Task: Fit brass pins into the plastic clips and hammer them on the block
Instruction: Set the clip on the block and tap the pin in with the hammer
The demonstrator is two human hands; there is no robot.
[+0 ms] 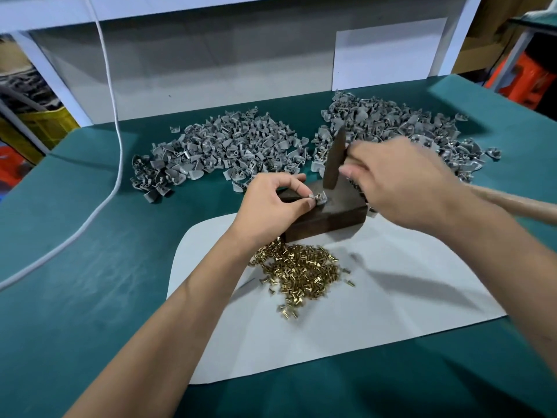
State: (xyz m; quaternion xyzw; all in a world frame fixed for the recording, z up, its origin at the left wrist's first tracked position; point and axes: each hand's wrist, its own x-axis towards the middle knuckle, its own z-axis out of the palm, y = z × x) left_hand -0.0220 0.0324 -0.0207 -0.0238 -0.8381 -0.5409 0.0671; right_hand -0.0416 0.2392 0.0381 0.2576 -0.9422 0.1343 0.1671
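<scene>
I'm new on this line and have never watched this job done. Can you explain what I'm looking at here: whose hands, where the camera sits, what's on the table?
There is no machine: a person works with bare hands, and the single picture comes from a camera on their head, looking down. The left hand pinches a grey plastic clip on a dark block. The right hand, blurred, has its grip on a hammer just above the block. A heap of brass pins lies on a white sheet. Two piles of grey clips, left and right, lie behind on the green table.
</scene>
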